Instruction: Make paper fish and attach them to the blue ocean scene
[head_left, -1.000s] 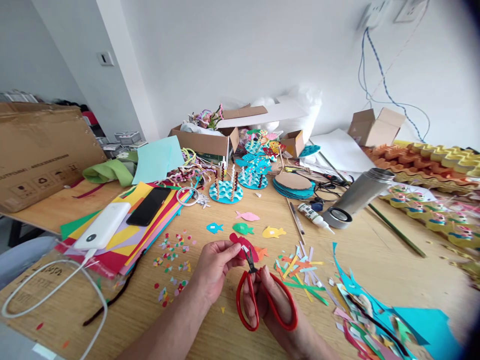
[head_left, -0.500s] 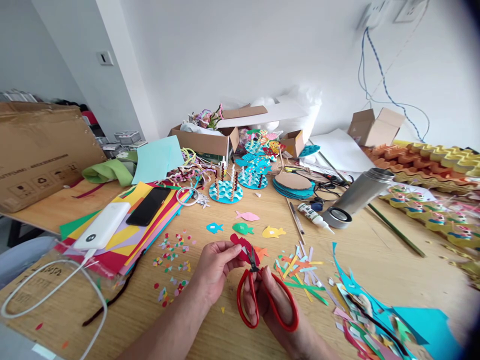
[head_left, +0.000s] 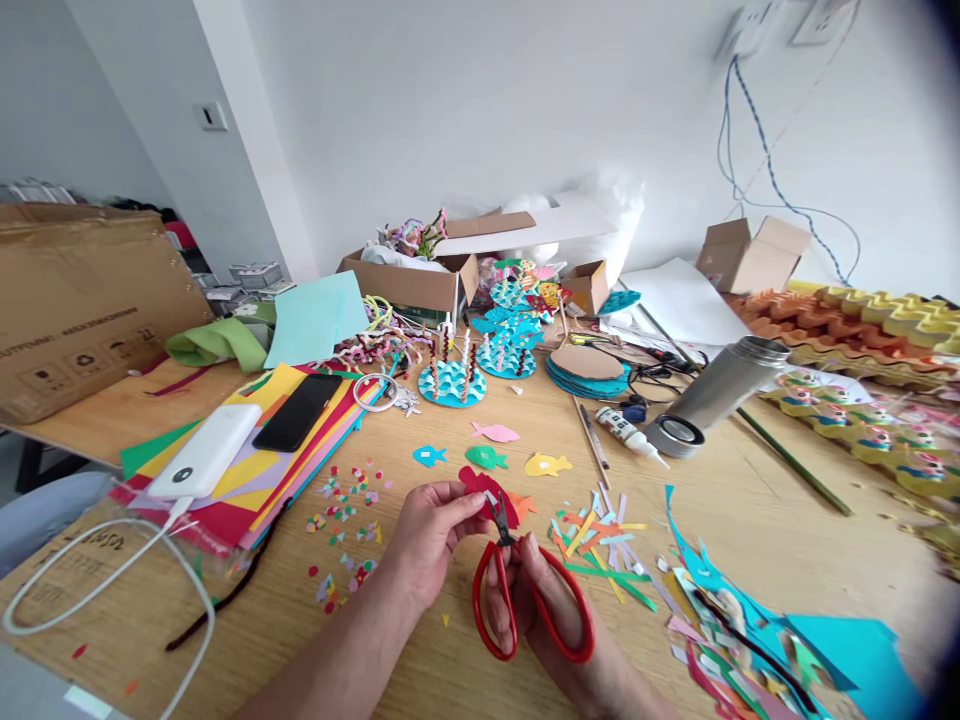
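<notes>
Between thumb and fingers, my left hand [head_left: 435, 530] pinches a dark red paper fish [head_left: 480, 482] with a small white patch on it. My right hand [head_left: 551, 610] has its fingers through the red handles of a pair of scissors [head_left: 504, 535]. The blades are slightly parted and lie at the red paper. On the table beyond are a pink paper fish [head_left: 496, 433], a blue one [head_left: 430, 456], a green one [head_left: 487, 457] and a yellow one [head_left: 547, 464]. An orange paper fish [head_left: 524, 505] is partly hidden behind the red paper.
Paper dots [head_left: 349, 510] lie left of my hands, paper strips [head_left: 600, 535] and blue scraps [head_left: 750, 610] right. Coloured sheets carry a phone [head_left: 298, 413] and a power bank [head_left: 206, 450]. A glue bottle [head_left: 630, 435] and steel flask [head_left: 724, 385] stand farther right; wavy blue crafts [head_left: 452, 383] behind.
The scissors have shifted very slightly left, and the red paper has tilted a little with them. Both hands keep their grips; the rest looks the same.
</notes>
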